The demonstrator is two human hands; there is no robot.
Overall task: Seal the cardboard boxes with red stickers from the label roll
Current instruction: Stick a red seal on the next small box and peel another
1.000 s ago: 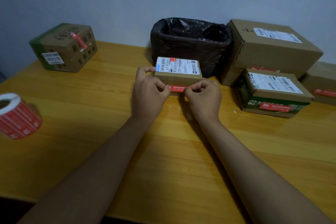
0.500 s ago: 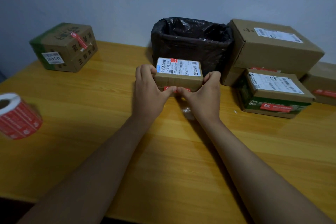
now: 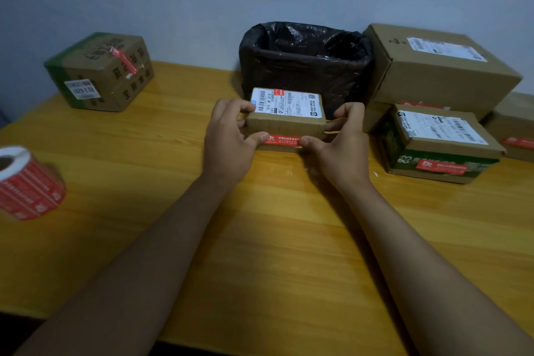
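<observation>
At the centre of the frame a small flat brown cardboard box [image 3: 286, 121] with a white shipping label on top sits on the yellow wooden bench [image 3: 260, 240], gripped from both sides. The left hand [image 3: 231, 139] is clamped on the box's left end, fingers over the top edge and thumb pressing the left end of a red rectangular sticker [image 3: 284, 139] that runs along the box's near face. The right hand [image 3: 341, 141] is clamped on the right end, its thumb on the sticker's right end. The roll of red labels [image 3: 27, 182] lies on its side at the left edge of the frame, well apart from the hands. Just behind the box stands a bin lined with a black plastic bag [image 3: 306, 61]. A brown carton with green trim [image 3: 99, 72] bearing a red sticker sits upper left; stacked brown cartons [image 3: 439, 113] fill the right.
</observation>
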